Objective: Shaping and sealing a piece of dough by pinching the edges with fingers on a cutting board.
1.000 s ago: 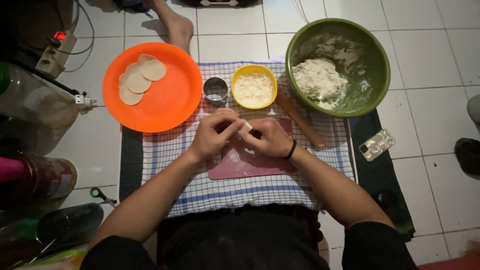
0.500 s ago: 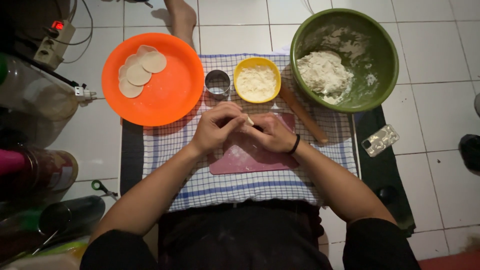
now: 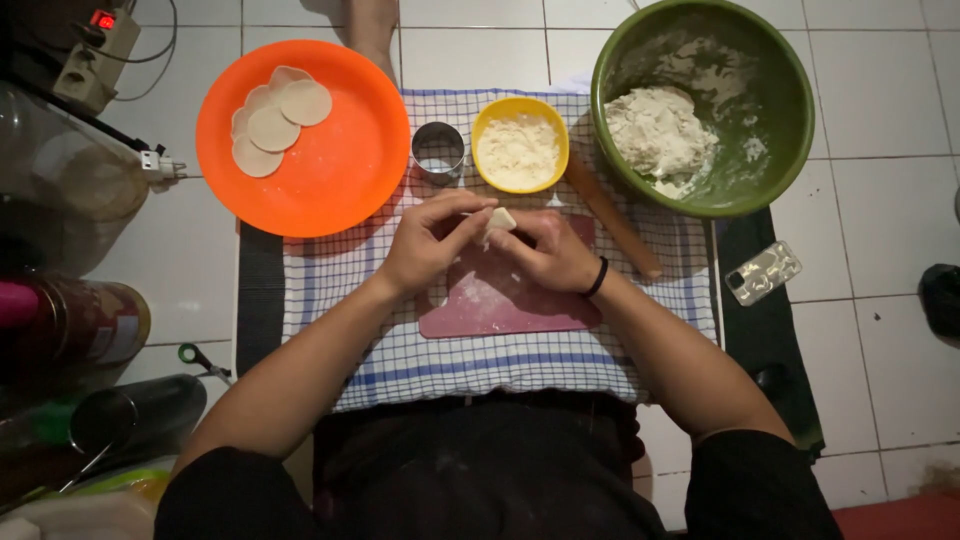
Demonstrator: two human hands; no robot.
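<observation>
A checked cloth [image 3: 500,365] lies spread on the tiled floor [image 3: 860,210], and everything sits on or beside it. At its far right corner stands a green bowl [image 3: 770,60] holding a lump of dough [image 3: 655,130]. At the far left is an orange plate [image 3: 340,170] with a few flat dough rounds [image 3: 275,125] overlapping each other. In the middle of the cloth lies a pink cutting board [image 3: 500,305], dusted with flour. A wooden rolling pin [image 3: 615,215] lies slanted just right of it. Beyond the board sit a yellow bowl of flour [image 3: 519,150] and a small metal ring cutter [image 3: 438,150]. Above the board, the left hand [image 3: 425,245] and right hand [image 3: 555,255] meet, fingers pinched narrowly on a small piece of dough [image 3: 497,222] held between them.
</observation>
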